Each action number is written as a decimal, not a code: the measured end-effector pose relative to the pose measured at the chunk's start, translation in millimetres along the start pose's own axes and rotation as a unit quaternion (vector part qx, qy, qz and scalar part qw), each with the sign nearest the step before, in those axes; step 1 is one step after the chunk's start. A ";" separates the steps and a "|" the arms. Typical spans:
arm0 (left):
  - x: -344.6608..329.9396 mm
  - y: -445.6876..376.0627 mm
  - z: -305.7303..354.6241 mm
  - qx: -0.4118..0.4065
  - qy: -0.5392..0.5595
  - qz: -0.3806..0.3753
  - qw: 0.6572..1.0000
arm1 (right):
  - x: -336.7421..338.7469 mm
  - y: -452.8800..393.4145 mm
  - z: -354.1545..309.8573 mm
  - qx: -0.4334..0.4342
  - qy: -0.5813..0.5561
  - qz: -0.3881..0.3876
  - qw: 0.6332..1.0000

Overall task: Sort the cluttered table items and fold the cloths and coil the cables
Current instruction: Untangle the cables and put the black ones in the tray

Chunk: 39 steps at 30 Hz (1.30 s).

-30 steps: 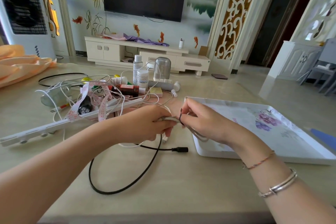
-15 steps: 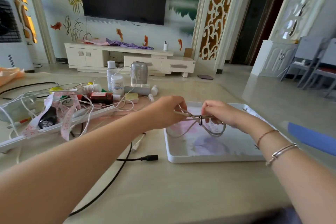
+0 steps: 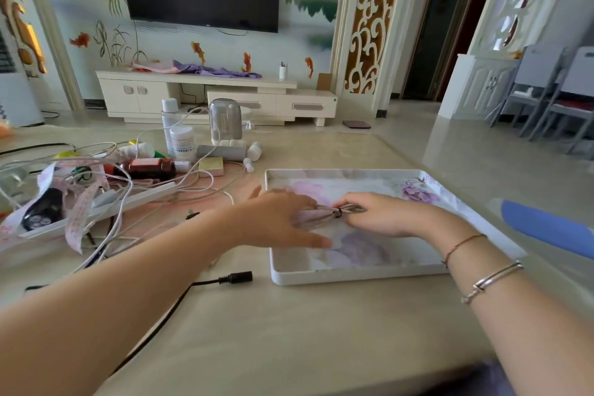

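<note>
Bundle set down in tray

Both hands have lowered the coiled cable (image 3: 324, 214) onto the floral tray (image 3: 353, 275) on the table (image 3: 289, 331). Left hand (image 3: 283, 222) lies spread, fingers straight, touching the coil's end. Right hand (image 3: 385, 217) pinches it by its black tie. A loose black cable (image 3: 193, 289) lies just left of the tray

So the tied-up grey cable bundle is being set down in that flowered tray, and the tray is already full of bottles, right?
Not quite. The head view shows the tied grey cable bundle going into the flowered tray, between the left hand and the right hand, but no bottles are in the tray. The bottles stand on the table to the tray's left.
</note>
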<state>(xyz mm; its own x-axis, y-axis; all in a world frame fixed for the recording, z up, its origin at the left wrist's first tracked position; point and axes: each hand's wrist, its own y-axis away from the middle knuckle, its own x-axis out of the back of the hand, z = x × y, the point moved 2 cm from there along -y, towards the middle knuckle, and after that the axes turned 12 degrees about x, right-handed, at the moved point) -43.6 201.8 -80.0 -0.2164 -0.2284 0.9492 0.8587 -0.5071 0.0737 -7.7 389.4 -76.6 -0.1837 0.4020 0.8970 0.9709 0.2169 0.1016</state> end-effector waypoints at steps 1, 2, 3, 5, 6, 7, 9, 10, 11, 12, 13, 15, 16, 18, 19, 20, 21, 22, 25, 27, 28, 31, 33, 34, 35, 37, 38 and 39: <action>-3.5 3.0 -0.4 -0.008 -0.032 -0.005 0.999 | -3.6 2.0 -2.1 0.001 0.023 -0.019 1.000; -5.8 4.2 -1.6 -0.009 -0.058 -0.006 0.998 | -7.3 2.4 -4.6 -0.004 0.052 -0.031 0.998; -6.4 4.6 -3.2 -0.010 -0.080 -0.002 0.997 | -10.7 3.5 -8.0 -0.016 0.078 -0.039 0.996; -7.5 3.4 -7.7 -0.007 -0.111 -0.012 0.994 | -17.4 3.5 -14.5 -0.046 0.118 -0.056 0.990; -8.8 2.3 -10.8 -0.002 -0.121 -0.027 0.992 | -20.5 4.0 -18.2 -0.057 0.136 -0.069 0.987; -9.9 2.6 -13.4 0.002 -0.128 -0.042 0.991 | -23.2 4.6 -21.6 -0.063 0.153 -0.079 0.983; -12.0 3.9 -18.3 0.005 -0.127 -0.051 0.991 | -24.0 6.7 -30.0 -0.076 0.169 -0.069 0.980; -12.4 4.2 -19.8 0.000 -0.120 -0.044 0.992 | -22.9 7.2 -32.9 -0.078 0.164 -0.049 0.982; -10.8 6.8 -21.6 -0.008 -0.111 -0.031 0.993 | -21.2 7.3 -37.0 -0.072 0.158 -0.027 0.984; -8.0 9.4 -23.5 -0.014 -0.100 -0.018 0.995 | -19.5 6.9 -40.7 -0.062 0.150 -0.004 0.987; -3.3 13.6 -26.8 -0.017 -0.089 -0.002 0.996 | -18.1 6.2 -45.9 -0.047 0.142 0.017 0.989; 7.8 21.6 -38.3 -0.013 -0.072 0.024 0.997 | -19.5 3.2 -55.0 -0.015 0.126 0.044 0.991; 13.5 26.5 -46.9 -0.007 -0.069 0.035 0.997 | -22.3 1.0 -59.4 0.001 0.119 0.049 0.992; 22.8 37.7 -69.1 0.012 -0.074 0.055 0.996 | -29.1 -4.8 -68.0 0.032 0.114 0.058 0.991; 27.7 45.6 -81.8 0.021 -0.070 0.066 0.995 | -31.8 -8.9 -74.1 0.048 0.111 0.065 0.991; 31.3 53.8 -94.9 0.028 -0.061 0.076 0.995 | -33.9 -12.4 -80.3 0.064 0.107 0.075 0.989; 36.6 64.7 -110.3 0.037 -0.047 0.088 0.994 | -36.1 -19.1 -90.6 0.085 0.104 0.087 0.987; 40.5 74.0 -125.1 0.047 -0.028 0.096 0.994 | -37.5 -24.6 -100.5 0.102 0.098 0.099 0.985; 51.2 103.9 -170.5 0.089 0.028 0.140 0.986 | -44.7 -45.2 -139.0 0.152 0.046 0.121 0.980; 53.9 116.7 -188.6 0.111 0.045 0.165 0.979 | -52.2 -58.4 -160.1 0.168 0.015 0.110 0.980; 54.8 121.4 -196.4 0.119 0.059 0.173 0.976 | -58.4 -67.7 -170.3 0.176 0.014 0.095 0.980; 54.1 122.7 -198.6 0.125 0.087 0.172 0.973 | -72.5 -83.3 -188.4 0.189 0.029 0.073 0.979; 50.4 116.0 -196.5 0.104 0.065 0.171 0.978 | -79.1 -85.3 -193.9 0.199 0.027 0.076 0.977; 49.5 113.5 -194.7 0.102 0.052 0.174 0.978 | -80.9 -83.5 -195.2 0.208 0.024 0.084 0.974; 49.1 113.3 -192.8 0.111 0.039 0.174 0.978 | -83.3 -80.5 -196.5 0.217 0.022 0.095 0.971; 48.5 112.6 -190.7 0.129 0.009 0.188 0.974 | -85.1 -71.2 -197.3 0.234 0.023 0.109 0.966; 47.8 111.9 -189.6 0.130 -0.014 0.194 0.972 | -85.8 -65.6 -196.6 0.241 0.022 0.102 0.965; 47.1 111.1 -187.9 0.127 -0.034 0.198 0.971 | -86.2 -59.7 -195.6 0.247 0.018 0.086 0.965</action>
<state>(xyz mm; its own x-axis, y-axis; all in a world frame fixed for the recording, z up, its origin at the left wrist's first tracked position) -45.6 -21.5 -84.6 0.1778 -0.3034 0.9361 0.9570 -0.1684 -0.2363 -19.8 167.7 -75.9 -0.0128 0.4412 0.8973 0.7934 0.5507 -0.2594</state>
